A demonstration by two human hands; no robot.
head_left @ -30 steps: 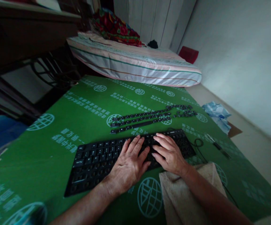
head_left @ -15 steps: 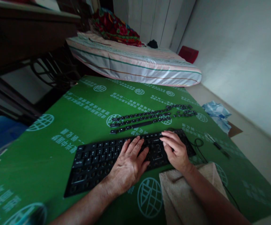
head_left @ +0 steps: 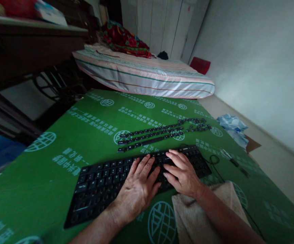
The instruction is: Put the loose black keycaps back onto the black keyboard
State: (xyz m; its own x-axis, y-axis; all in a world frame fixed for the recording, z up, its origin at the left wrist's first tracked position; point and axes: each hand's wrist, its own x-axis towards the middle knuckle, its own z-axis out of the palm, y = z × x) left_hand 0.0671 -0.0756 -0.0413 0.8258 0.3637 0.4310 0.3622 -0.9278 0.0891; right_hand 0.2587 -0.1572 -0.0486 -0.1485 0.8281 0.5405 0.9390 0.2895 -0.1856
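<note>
A black keyboard (head_left: 96, 184) lies at a slant on the green printed board; its far rows carry keycaps and its near rows show bare sockets. My left hand (head_left: 140, 186) rests over its middle, fingers stretched out and lying on the keys. Beside it, my right hand (head_left: 183, 173) is spread over the right half, fingertips on or just above the keys; whether they press is unclear. Neither hand holds anything I can see. Behind the keyboard, loose black keycaps (head_left: 149, 139) lie in rows, with a looser cluster of keycaps (head_left: 199, 126) at their right end.
A beige cloth (head_left: 187, 213) lies under my right forearm. To the right are the keyboard's cable (head_left: 216, 169) and a dark-handled brush (head_left: 235, 162). The green board (head_left: 80, 132) reaches to a bed (head_left: 147, 79). A crumpled blue-white bag (head_left: 233, 127) lies on the floor.
My right hand has moved left along the keyboard, closer to my left hand, and its fingers have spread. The left hand stays in place; the view has tilted slightly up.
</note>
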